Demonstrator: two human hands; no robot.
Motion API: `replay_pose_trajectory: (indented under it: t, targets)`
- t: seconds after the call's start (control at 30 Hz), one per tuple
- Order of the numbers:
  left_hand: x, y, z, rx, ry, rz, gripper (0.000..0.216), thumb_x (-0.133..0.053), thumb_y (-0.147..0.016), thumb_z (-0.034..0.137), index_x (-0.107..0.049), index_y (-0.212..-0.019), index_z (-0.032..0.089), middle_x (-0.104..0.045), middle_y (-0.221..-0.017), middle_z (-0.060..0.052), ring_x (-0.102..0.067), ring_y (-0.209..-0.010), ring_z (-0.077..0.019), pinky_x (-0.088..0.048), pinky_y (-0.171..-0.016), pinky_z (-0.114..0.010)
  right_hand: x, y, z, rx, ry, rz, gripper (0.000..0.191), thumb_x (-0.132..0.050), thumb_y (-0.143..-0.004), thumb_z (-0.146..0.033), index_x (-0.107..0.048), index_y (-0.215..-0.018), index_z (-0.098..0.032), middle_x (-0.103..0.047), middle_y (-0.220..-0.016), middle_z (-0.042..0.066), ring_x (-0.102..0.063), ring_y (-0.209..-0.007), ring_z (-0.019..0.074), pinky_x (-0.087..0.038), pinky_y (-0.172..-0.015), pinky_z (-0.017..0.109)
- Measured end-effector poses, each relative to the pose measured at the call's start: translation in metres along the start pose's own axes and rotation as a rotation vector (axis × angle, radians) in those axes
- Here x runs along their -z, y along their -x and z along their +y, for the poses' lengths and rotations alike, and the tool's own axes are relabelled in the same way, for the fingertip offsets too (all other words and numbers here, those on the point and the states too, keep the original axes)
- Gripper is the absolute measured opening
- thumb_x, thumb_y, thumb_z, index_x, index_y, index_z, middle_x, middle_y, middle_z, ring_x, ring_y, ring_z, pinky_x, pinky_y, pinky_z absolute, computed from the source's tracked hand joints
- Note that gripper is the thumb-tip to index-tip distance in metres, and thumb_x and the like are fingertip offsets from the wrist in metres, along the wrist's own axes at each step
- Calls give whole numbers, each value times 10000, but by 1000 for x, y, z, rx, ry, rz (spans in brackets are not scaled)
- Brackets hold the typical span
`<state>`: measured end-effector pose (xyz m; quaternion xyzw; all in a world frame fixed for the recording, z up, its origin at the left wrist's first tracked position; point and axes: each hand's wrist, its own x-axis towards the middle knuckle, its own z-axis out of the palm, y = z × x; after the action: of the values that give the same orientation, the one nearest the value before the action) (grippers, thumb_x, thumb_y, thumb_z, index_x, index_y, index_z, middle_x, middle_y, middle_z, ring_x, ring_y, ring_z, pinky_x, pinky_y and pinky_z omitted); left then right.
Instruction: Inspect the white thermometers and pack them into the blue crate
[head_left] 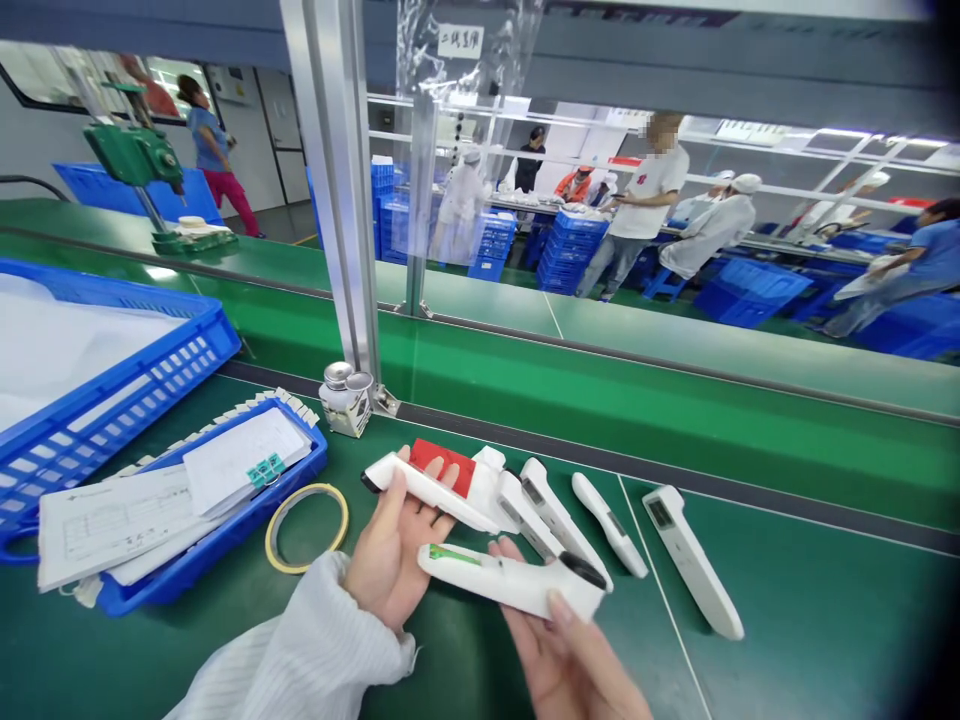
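My left hand is closed around a white handheld thermometer, its black-tipped end pointing left. Its thumb lies along the near side, with the fingers behind. Lower and to the right, my right hand grips a second white thermometer. This one has a dark oval end at the right and a green strip showing in an opening at its left end. Just beyond my hands lie a red flat piece and several more white thermometers, one with a small display. Another thermometer rests farther right.
A tape roll lies left of my hands, beside a blue basket of papers and a larger blue crate. A small metal-topped bottle stands by the aluminium post. Across the green bench, several people work among blue crates.
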<state>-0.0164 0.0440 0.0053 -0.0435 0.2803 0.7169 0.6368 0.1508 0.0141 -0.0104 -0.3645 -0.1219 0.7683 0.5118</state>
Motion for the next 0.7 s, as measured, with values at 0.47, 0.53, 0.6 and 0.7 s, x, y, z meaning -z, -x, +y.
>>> replay_pose_trajectory:
  t: [0.47,0.53,0.6,0.7]
  targets:
    - [-1,16,-22,16,11,32,411,-537,-945,251,-450,-1347,268,-631,-1269,-130,-616,-1158,-246,-461,-1035,-459,-17,7,15,297,433,9,638,-662,-858,-331,-371,-1426,-321,-500,-1450,51,-438,-1352,257,-286,-1154,548]
    - [-1,19,-23,12,-47,16,454,-568,-930,256,-427,-1361,267,-642,-1251,-131,-614,-1161,-245,-464,-1031,-442,-14,11,-3,560,836,20,709,-691,-827,-330,-339,-1442,-342,-382,-1529,34,-329,-1413,273,-219,-1175,551]
    - [0,24,-24,14,-118,-12,521,-610,-908,264,-396,-1383,274,-646,-1245,-124,-603,-1176,-243,-452,-1040,-427,-13,12,-19,752,1252,-105,793,-755,-756,-302,-362,-1444,-334,-388,-1519,44,-340,-1397,312,-256,-1159,540]
    - [0,31,-29,13,-224,-59,612,-665,-871,290,-368,-1405,267,-643,-1248,-121,-573,-1214,-250,-425,-1063,-422,-16,4,-24,717,1676,-335,778,-711,-761,-254,-371,-1458,-313,-561,-1340,107,-547,-1190,367,-485,-940,559]
